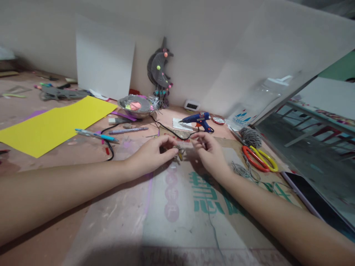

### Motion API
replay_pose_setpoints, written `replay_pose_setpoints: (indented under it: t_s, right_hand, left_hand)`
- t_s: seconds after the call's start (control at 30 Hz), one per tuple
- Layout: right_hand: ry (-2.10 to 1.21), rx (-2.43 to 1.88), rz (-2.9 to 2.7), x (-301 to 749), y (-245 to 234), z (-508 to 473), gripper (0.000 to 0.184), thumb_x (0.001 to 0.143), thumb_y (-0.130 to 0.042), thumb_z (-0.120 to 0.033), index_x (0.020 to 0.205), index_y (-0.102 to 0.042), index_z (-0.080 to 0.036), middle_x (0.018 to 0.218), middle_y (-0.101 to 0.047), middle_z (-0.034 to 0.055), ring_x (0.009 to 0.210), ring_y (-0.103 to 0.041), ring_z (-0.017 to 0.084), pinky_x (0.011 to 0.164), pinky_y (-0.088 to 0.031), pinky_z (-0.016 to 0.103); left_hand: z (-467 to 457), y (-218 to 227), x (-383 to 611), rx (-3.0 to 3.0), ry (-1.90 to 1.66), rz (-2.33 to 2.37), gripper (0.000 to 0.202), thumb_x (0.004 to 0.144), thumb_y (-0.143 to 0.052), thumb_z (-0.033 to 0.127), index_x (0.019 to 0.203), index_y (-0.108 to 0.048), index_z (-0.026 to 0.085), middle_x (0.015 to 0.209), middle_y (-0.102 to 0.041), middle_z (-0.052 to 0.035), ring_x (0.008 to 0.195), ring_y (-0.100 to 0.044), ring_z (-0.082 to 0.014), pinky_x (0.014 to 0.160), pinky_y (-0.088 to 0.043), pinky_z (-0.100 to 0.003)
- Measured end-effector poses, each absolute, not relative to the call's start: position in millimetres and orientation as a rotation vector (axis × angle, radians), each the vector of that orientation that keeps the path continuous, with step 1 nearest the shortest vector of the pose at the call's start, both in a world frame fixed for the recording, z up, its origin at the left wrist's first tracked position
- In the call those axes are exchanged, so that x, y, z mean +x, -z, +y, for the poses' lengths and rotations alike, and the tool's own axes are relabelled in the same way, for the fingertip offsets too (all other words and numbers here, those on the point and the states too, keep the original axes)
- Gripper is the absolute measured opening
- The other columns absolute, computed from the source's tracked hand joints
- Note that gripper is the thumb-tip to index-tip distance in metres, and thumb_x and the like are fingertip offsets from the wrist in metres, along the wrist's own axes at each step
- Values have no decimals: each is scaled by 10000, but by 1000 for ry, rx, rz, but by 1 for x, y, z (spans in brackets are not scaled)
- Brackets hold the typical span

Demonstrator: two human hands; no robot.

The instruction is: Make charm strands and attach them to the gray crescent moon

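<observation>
My left hand [154, 153] and my right hand [210, 151] meet over a brown cardboard sheet [199, 207] with green print. Both have their fingers curled in a pinch around a small greyish piece with a yellow bit [179, 152] that lies between them; it is too small to name. A blue glue gun [199, 120] rests just beyond my right hand, its black cord [109, 147] running left past my left hand.
A yellow paper sheet [55, 123] lies at the left, with pens [97, 136] near it. A foil bowl of pom-poms [138, 106] and a grey moon ornament [160, 72] stand at the back. Red and yellow scissors [259, 158], grey yarn [250, 136] and a dark phone [313, 199] lie at the right.
</observation>
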State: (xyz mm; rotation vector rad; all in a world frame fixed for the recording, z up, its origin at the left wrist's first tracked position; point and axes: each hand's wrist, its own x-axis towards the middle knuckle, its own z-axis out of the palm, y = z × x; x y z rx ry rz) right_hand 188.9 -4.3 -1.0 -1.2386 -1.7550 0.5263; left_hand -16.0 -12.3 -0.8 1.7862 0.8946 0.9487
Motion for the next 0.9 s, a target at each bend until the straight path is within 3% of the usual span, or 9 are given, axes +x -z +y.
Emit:
replay_pose_setpoints:
  t_s: [0.17,0.47,0.67,0.9]
  right_hand:
    - [-394,-1066,-1997,186,-5,-17,288,895,-481,-407,1090,-537,-204,997,-629,69,889,-592,207,768,-475,343]
    - [-234,-1015,-2087,190,-7,-15,203,923,-470,-304,1018,-623,-210,894,-657,63,884,-603,208,778,-460,343]
    - [-222,-1022,-2149,190,-8,-16,225,915,-476,-312,1011,-647,-201,784,-613,45,751,-572,186,691,-444,314]
    - [-235,-1045,-2163,188,-11,-19,225,910,-476,-322,1009,-651,-222,775,-618,41,738,-574,187,675,-442,313]
  left_hand:
    - [-10,0,-16,1777,-1044,806,151,880,-498,265,937,-593,162,925,-637,-41,875,-592,-162,782,-458,-281]
    - [-9,2,-17,1770,-1129,829,151,909,-450,257,964,-568,182,905,-599,-39,860,-563,-158,783,-449,-286]
    - [-9,1,-18,1809,-1148,809,147,912,-437,248,964,-559,186,943,-605,-50,928,-556,-170,817,-446,-294]
    - [-10,-1,-18,1815,-1131,823,150,910,-435,260,964,-559,194,969,-607,-46,960,-559,-172,858,-439,-305]
